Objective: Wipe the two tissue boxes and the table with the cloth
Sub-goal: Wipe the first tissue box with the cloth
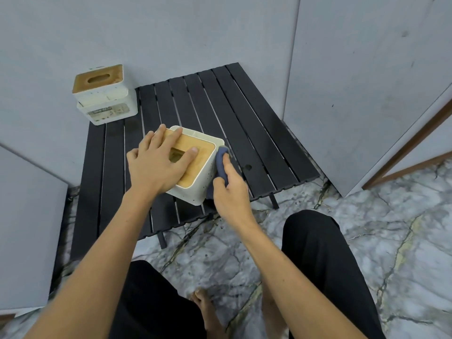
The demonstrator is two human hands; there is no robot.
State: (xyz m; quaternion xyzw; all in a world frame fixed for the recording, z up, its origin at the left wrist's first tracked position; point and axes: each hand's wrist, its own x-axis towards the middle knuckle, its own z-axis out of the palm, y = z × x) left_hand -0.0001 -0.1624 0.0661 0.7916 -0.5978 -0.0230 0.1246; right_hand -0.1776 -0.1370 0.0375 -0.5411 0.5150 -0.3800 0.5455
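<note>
Right hand presses cloth — seemingly — against tissue box.

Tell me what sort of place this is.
Probably an indoor corner set up for the chore, not a furnished room: plain grey wall panels enclose a low black slatted table standing on a marble-patterned floor.

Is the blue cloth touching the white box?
Touching. In the head view, the right hand presses the blue cloth flat against the right side wall of the near tissue box, with no gap showing between them.
</note>
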